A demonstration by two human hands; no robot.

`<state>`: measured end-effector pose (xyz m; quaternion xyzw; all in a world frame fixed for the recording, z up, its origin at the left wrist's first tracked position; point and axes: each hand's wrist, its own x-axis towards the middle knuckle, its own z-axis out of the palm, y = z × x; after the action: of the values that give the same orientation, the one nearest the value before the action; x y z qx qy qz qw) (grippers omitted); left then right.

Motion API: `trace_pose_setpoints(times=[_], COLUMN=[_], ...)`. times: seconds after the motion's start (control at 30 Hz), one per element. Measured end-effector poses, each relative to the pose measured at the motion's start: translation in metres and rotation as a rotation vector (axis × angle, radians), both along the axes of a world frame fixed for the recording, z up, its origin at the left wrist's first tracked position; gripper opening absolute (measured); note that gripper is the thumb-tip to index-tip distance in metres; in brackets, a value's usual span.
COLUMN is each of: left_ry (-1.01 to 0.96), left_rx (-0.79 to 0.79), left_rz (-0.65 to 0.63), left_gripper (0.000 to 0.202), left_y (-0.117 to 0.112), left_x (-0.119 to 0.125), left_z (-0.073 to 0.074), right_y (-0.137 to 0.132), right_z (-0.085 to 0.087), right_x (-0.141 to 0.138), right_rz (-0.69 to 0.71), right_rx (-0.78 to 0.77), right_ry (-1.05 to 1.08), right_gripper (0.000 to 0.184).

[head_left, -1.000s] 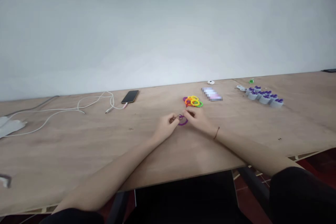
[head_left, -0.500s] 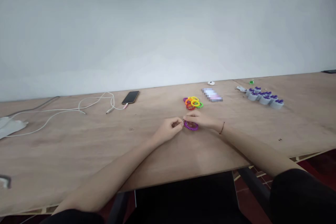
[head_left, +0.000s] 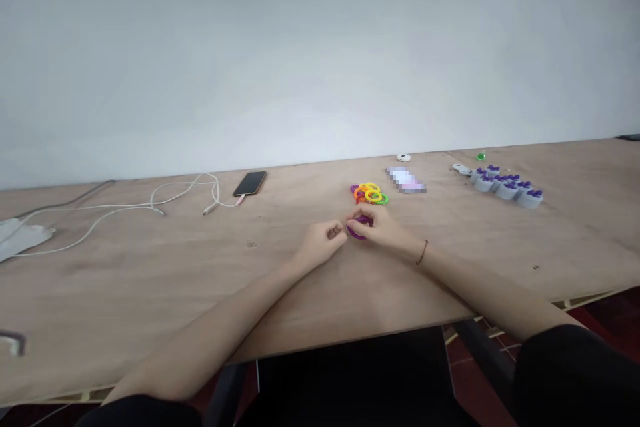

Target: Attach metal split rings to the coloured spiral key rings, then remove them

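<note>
The purple coil (head_left: 355,233) sits between the hands over the table (head_left: 350,310), the right hand (head_left: 379,226)'s fingers closed on it, the left hand (head_left: 321,241)'s pinched together, their hold unclear; a light, steady grip should best prevent twisting.

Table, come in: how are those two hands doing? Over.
Right hand holding purple coil ring. Left hand close beside it, fingertips together, grip unclear. Colorful coil pile just beyond, not between the hands.
</note>
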<state>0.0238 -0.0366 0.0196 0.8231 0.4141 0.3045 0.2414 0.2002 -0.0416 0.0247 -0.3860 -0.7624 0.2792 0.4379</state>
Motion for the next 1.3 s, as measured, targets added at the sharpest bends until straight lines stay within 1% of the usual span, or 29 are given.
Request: trace_pose_setpoints(times=[0.1,0.23,0.43,0.67,0.87,0.97,1.07,1.13,1.23,1.3], left_ry=[0.000,0.028,-0.011,-0.068,-0.209,-0.226,-0.278,-0.355,-0.438,-0.436], left_rx=[0.041,0.111,0.239,0.254,0.145,0.105,0.061,-0.034,-0.192,-0.220], left_rz=[0.027,0.082,0.166,0.180,0.192,0.186,0.182,0.139,0.017,-0.036], left_gripper=[0.016,0.017,0.015,0.015,0.021,0.025,0.023,0.028,0.035,0.034], left_y=[0.000,-0.001,0.000,-0.002,-0.005,-0.004,0.000,0.005,0.010,0.012], left_x=[0.001,0.002,0.003,0.002,0.005,0.005,0.005,0.004,0.002,0.000], left_z=[0.000,-0.002,-0.003,-0.003,-0.003,-0.004,-0.008,-0.012,-0.015,-0.014], right_y=[-0.002,-0.003,-0.002,-0.001,-0.002,-0.003,-0.004,-0.004,-0.002,0.000], right_z=[-0.003,-0.008,-0.007,-0.009,-0.011,-0.010,-0.011,-0.012,-0.014,-0.014], right_x=[-0.003,-0.006,-0.011,-0.013,-0.014,-0.015,-0.015,-0.015,-0.014,-0.012], right_rz=[-0.036,-0.048,-0.094,-0.096,-0.069,-0.088,-0.111,-0.104,-0.065,-0.070], right_rx=[0.008,0.049,0.008,0.039,0.019,0.011,-0.002,-0.023,-0.047,-0.031], right_ry=[0.019,0.028,0.075,0.108,0.187,0.202,0.213,0.229,0.244,0.240], right_gripper=[0.013,0.013,0.015,0.016,0.014,0.016,0.018,0.019,0.019,0.021])
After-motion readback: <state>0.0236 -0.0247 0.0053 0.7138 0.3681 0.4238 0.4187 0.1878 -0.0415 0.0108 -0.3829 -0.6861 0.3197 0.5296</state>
